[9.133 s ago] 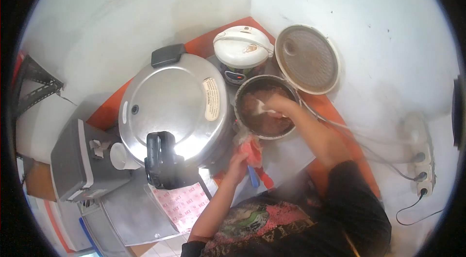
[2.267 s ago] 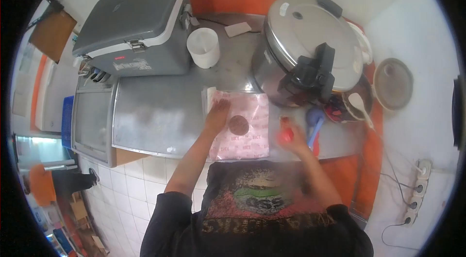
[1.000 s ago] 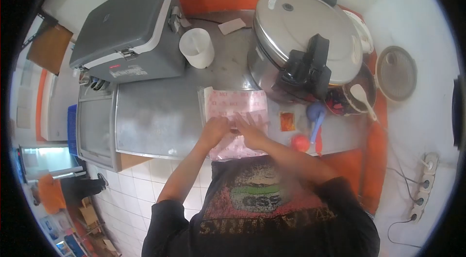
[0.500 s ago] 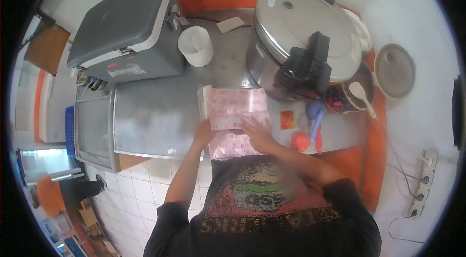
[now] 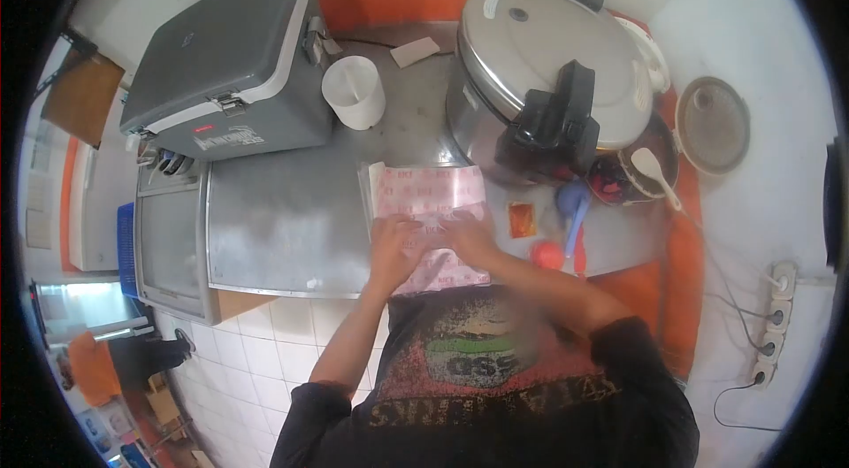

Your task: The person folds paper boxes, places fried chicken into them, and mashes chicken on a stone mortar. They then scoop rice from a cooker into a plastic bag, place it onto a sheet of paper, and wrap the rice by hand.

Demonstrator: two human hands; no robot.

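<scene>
1. Pink-and-white printed paper sheet [image 5: 430, 187]: on grey metal counter [image 5: 274, 225], right in front of the person, both hands on it.
2. Left hand [image 5: 394, 245]: paper's 9 o'clock side, fingers touching paper; pinching or just pressing, cannot tell.
3. Right hand [image 5: 470, 240]: paper's 3 o'clock side, fingers on paper; grip cannot tell.
4. Small flat orange-red packet [image 5: 522, 220]: near paper, 3 o'clock. Blue long-handled utensil [image 5: 574, 205] beyond; red rounded object [image 5: 546, 254] at packet's 5 o'clock.
5. From paper: big round silver cooker [image 5: 548, 43], 1 o'clock; white cylindrical container [image 5: 358, 105], 11 o'clock.

Pink paper [image 5: 431, 185] with red lettering lies partly folded on the metal counter [image 5: 274, 220].
</scene>
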